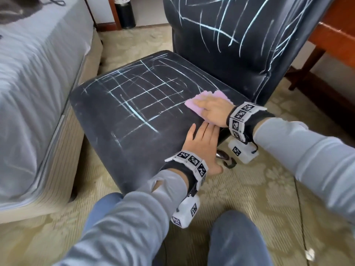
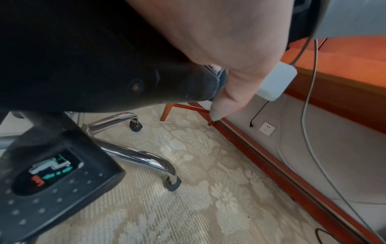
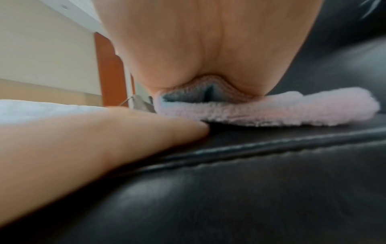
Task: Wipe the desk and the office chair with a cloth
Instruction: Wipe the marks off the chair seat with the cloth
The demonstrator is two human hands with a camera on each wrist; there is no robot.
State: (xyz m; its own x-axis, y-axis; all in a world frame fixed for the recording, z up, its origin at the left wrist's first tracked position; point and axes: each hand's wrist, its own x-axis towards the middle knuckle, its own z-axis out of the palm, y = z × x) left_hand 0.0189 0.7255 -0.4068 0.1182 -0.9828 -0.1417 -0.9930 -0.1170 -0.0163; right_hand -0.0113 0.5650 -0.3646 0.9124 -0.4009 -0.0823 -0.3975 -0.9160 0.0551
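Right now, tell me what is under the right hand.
Under the right hand lies the pink cloth, pressed flat onto the black chair seat. Its edges stick out past the fingers. Any chalk marks beneath cloth and palm are covered.

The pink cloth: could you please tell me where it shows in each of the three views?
Head: pink cloth right of centre, on the seat's back right part, flat under the right hand.
Left wrist: not in view.
Right wrist: centre right, pressed under the palm.
Shared landmark: the black chair seat, whose underside fills the left wrist view's upper left.
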